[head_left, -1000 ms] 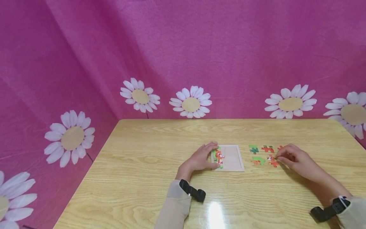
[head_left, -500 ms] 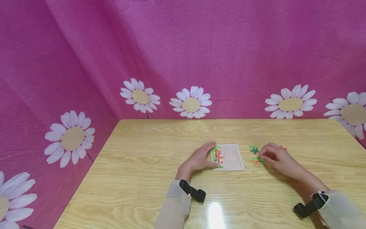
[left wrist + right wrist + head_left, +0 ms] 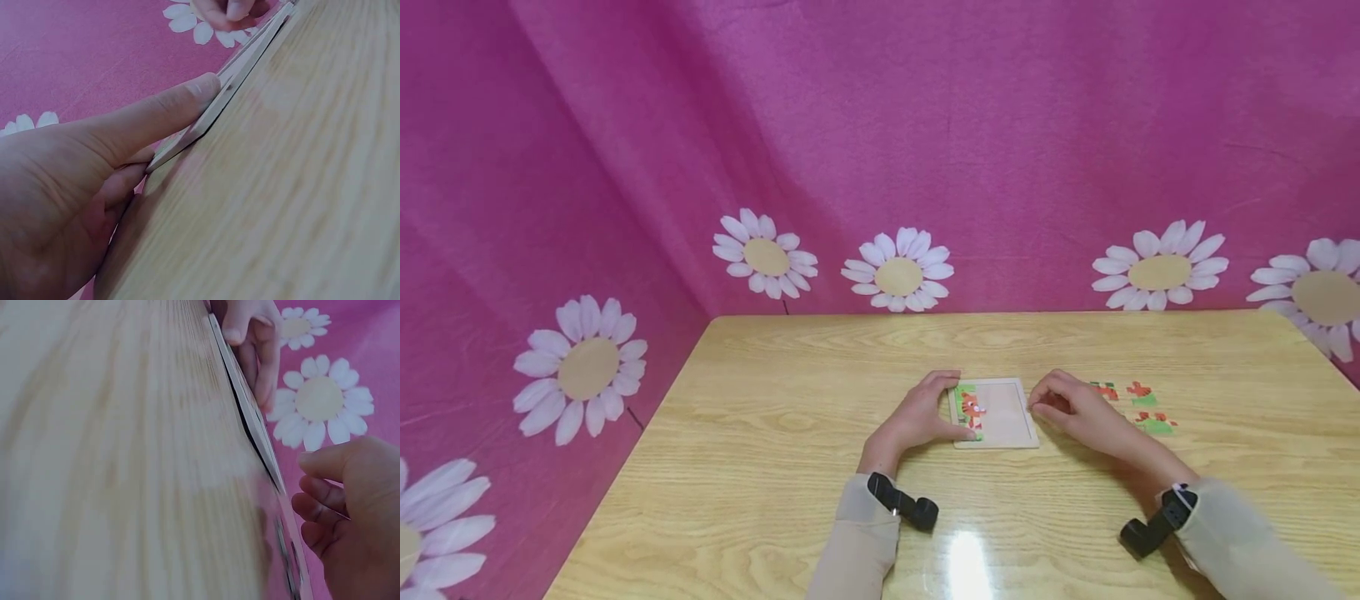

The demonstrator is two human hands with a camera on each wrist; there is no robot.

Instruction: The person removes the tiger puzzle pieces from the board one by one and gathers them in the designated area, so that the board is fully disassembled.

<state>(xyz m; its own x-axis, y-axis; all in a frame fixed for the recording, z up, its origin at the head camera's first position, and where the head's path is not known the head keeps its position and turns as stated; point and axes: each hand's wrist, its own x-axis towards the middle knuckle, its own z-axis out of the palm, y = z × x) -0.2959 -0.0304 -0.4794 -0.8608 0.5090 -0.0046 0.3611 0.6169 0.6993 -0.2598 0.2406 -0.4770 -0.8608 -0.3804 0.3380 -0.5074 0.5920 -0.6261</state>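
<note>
My left hand (image 3: 919, 414) grips the left side of a square wooden puzzle tray (image 3: 1006, 414). Its thumb (image 3: 181, 103) lies over the front edge and its fingers reach round the far corner. Along the tray's left side sit joined puzzle pieces (image 3: 970, 407) with an orange animal's face on green. The rest of the tray shows bare wood. My right hand (image 3: 1078, 414) is at the tray's right edge, thumb and index fingertips brought together in a pinch on a puzzle piece that is mostly hidden. In the right wrist view its other fingers (image 3: 319, 509) are curled.
Right of the tray, partly behind my right hand, lie loose puzzle pieces: a red one (image 3: 1107, 390), a red-and-green one (image 3: 1141, 393) and a green one with red (image 3: 1156, 423). The wooden table (image 3: 820, 358) ends at a pink flowered cloth (image 3: 1022, 167).
My right hand has moved left from the loose pieces to the tray's right edge, fingers still pinched. Loose pieces at the right have come into view behind it. My left hand stays on the tray.
</note>
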